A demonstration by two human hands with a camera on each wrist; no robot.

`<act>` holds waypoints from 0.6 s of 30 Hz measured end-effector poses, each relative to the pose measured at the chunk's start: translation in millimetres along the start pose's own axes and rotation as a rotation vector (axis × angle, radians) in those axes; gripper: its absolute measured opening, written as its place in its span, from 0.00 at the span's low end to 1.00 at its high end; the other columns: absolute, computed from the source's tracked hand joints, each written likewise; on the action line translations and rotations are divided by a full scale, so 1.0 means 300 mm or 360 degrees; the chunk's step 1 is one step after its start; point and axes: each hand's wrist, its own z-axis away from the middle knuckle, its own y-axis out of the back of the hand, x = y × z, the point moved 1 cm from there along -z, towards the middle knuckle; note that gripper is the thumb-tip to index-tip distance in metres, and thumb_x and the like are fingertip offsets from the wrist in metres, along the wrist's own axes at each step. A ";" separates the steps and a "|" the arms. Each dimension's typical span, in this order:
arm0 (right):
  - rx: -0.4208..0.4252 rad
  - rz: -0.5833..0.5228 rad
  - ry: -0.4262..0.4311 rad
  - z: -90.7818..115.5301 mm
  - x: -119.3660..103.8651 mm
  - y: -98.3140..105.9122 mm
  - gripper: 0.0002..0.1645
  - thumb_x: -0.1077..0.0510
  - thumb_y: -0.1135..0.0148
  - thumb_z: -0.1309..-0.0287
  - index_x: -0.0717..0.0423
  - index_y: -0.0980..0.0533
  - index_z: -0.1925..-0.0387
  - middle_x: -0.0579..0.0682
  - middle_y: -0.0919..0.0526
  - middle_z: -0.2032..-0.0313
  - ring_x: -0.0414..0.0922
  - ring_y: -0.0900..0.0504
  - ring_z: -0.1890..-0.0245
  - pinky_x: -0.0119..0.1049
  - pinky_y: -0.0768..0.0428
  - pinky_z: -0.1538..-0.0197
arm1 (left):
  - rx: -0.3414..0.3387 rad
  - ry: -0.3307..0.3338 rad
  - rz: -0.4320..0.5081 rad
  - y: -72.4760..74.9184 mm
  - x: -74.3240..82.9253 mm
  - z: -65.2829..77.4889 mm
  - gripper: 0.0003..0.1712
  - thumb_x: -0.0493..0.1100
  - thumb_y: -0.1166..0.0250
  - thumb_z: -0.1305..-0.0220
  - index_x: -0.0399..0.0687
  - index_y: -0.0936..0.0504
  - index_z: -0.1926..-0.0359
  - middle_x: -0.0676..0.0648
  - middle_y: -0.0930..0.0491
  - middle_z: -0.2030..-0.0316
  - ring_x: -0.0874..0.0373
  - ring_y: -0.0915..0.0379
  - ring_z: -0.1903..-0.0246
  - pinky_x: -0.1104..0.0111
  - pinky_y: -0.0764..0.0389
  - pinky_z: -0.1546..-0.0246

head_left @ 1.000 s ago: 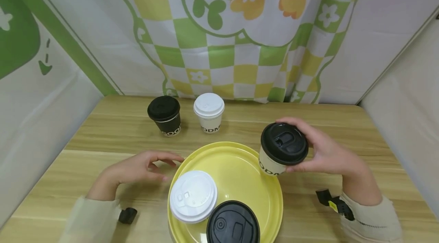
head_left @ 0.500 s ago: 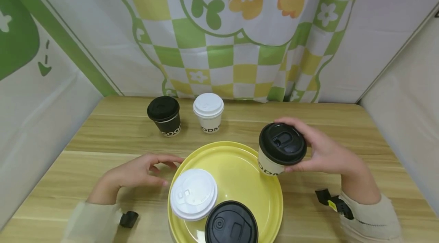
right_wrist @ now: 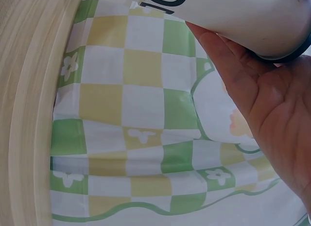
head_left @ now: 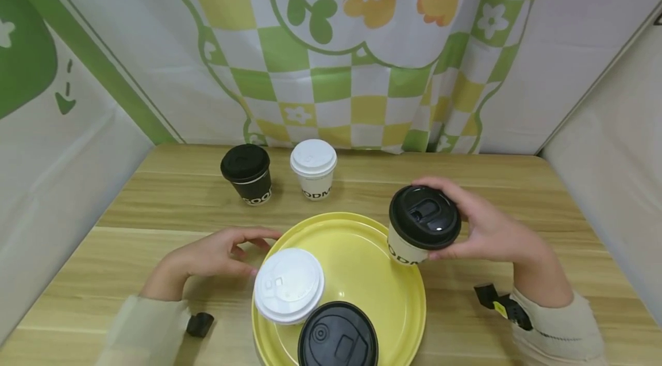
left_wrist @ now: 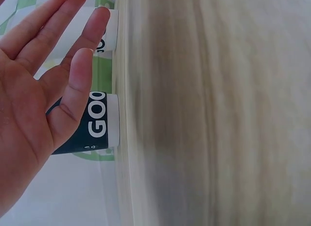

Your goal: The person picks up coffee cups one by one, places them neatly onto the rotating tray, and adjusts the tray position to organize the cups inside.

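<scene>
The right hand curls its fingers round a cream cup with dark letters and a shiny black lid, at the yellow tray's right edge; the left hand is loosely spread, holding nothing

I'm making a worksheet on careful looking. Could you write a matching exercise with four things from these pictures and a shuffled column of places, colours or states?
Things:
1. Right hand
2. Round tray
3. Left hand
4. Small dark cup

Places, colours, states:
A. At the left of the tray, holding nothing
B. At the back of the table, beside a small white cup
C. Gripping a pale cup with a black lid
D. Yellow

Pairs: 1-C, 2-D, 3-A, 4-B
</scene>
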 end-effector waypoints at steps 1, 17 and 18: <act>0.0001 -0.0003 0.0004 0.000 -0.002 0.000 0.62 0.64 0.17 0.64 0.55 0.42 0.28 0.50 0.28 0.37 0.38 0.25 0.40 0.33 0.18 0.47 | -0.0004 -0.0002 0.0005 0.000 0.000 -0.003 0.38 0.42 0.29 0.41 0.50 0.31 0.30 0.46 0.25 0.36 0.56 0.25 0.43 0.62 0.19 0.53; -0.0016 0.0033 -0.0005 0.003 -0.020 0.002 0.62 0.59 0.17 0.62 0.55 0.42 0.27 0.50 0.27 0.37 0.39 0.25 0.39 0.32 0.20 0.42 | -0.0033 0.0007 0.0052 0.012 -0.009 -0.034 0.39 0.39 0.31 0.41 0.48 0.32 0.29 0.43 0.23 0.38 0.61 0.25 0.43 0.65 0.18 0.52; -0.0019 0.0034 -0.0018 0.003 -0.023 0.002 0.62 0.59 0.16 0.62 0.55 0.42 0.27 0.50 0.28 0.37 0.39 0.25 0.39 0.32 0.21 0.42 | -0.0039 -0.0004 0.0059 0.013 -0.010 -0.037 0.39 0.38 0.31 0.41 0.47 0.32 0.29 0.43 0.23 0.38 0.61 0.25 0.43 0.65 0.18 0.52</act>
